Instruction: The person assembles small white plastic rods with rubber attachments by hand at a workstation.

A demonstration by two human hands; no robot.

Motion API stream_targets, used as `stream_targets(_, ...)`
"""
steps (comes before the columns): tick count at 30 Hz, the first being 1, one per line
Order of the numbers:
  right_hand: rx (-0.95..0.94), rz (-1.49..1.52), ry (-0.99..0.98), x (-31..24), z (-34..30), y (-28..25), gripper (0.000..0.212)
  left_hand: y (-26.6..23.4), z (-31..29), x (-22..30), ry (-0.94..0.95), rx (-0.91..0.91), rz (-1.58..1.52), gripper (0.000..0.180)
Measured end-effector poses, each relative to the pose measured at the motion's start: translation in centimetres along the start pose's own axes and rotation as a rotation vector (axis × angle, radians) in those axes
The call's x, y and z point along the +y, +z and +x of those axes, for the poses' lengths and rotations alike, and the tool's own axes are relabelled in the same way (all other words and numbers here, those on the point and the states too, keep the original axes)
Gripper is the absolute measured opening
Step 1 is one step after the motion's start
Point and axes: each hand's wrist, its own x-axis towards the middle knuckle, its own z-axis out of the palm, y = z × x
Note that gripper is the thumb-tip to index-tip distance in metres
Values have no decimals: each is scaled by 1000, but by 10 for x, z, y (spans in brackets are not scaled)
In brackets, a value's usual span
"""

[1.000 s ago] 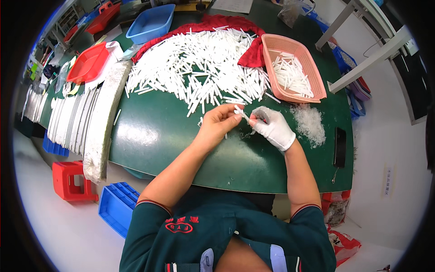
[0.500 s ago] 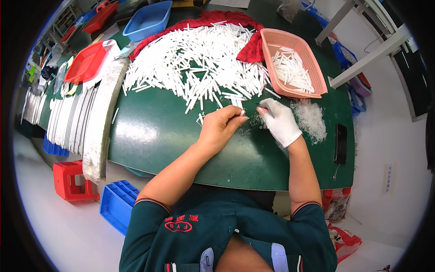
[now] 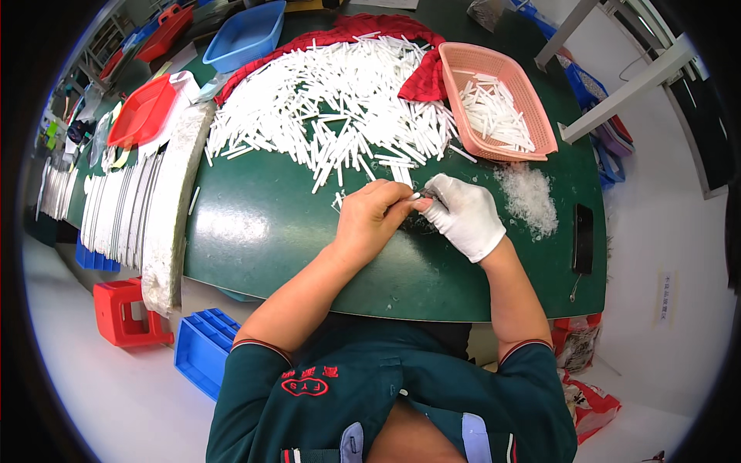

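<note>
My bare left hand (image 3: 367, 218) pinches a short white stick (image 3: 417, 195), most of it hidden by the fingers. Meeting it from the right is my right hand (image 3: 469, 219), in a white glove with the thumb tip bare. Its fingers are closed around a small dark thing at the stick's end, too hidden to name. Beyond both hands spreads a big pile of white sticks (image 3: 340, 92), partly on a red cloth (image 3: 421, 85). Thin clear scraps lie under the fingers, and a heap of whitish shavings (image 3: 529, 197) sits right of the glove.
A pink basket (image 3: 546, 133) with white sticks stands at the far right of the green table (image 3: 255, 239). Near the right edge lies a black phone-like object (image 3: 582, 239). A long pale block (image 3: 166, 247) borders the left side. Blue (image 3: 245, 35) and red (image 3: 145, 112) trays stand farther back.
My gloved right hand has moved left and closed in on the stick end at my left fingertips. The left hand has hardly shifted.
</note>
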Motion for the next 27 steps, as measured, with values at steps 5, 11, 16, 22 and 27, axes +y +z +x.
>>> stream_targets(5, -8, -30, -31, 1, 0, 2, 32, 0, -1, 1, 9, -7, 16, 12)
stream_targets(11, -17, -80, -71, 4, 0, 4, 33, -1, -1, 2, 8, -11, 15, 12)
stream_targets(16, -49, -147, -99, 1, 1, 0, 35, 0, -1, 0, 48, -16, -3, 11)
stream_targets(22, -66, -137, -118, 2, 2, 1, 31, 1, -1, 0, -4, -25, -44, 11)
stream_targets(27, -54, 71, 83, 12, 6, -11, 34, -3, 1, -4, -435, -225, -426, 15)
